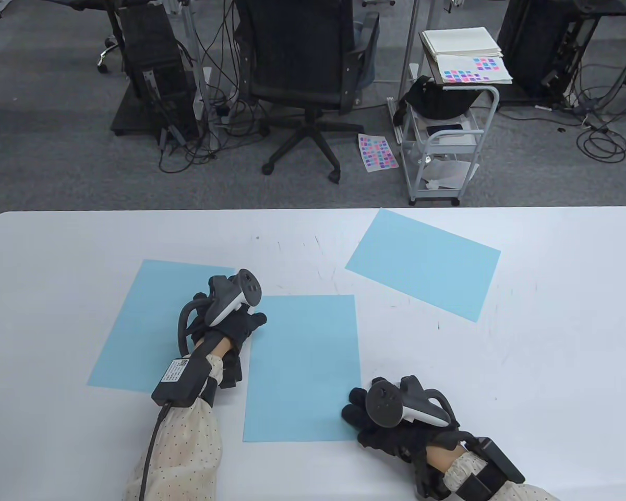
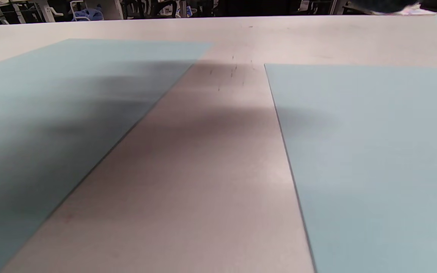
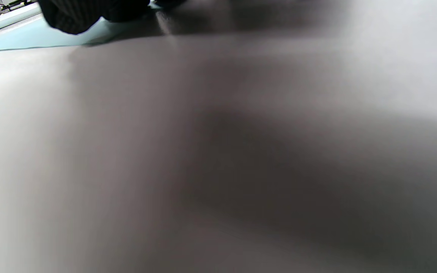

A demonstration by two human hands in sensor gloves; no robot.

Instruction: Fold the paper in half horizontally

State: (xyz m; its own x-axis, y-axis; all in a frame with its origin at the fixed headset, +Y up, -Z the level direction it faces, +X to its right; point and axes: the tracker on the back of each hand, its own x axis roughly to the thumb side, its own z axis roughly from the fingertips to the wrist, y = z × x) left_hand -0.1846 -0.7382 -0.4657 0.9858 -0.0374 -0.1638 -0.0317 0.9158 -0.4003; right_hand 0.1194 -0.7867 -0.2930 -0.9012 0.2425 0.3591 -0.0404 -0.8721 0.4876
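Observation:
Three light blue paper sheets lie flat on the white table (image 1: pixel 553 365). The middle sheet (image 1: pixel 302 365) stands upright in front of me. My left hand (image 1: pixel 253 321) rests beside its upper left corner, between it and the left sheet (image 1: pixel 141 323), holding nothing. My right hand (image 1: pixel 353 409) lies at the middle sheet's lower right corner, fingertips touching that corner. The left wrist view shows the left sheet (image 2: pixel 51 113) and the middle sheet (image 2: pixel 374 151) with bare table between, no fingers. In the right wrist view a gloved fingertip (image 3: pixel 74 15) sits on the sheet's edge (image 3: pixel 21 36).
A third blue sheet (image 1: pixel 422 263) lies tilted at the table's far right. Beyond the far edge stand an office chair (image 1: pixel 302 68) and a small white cart (image 1: pixel 443 141) on the floor.

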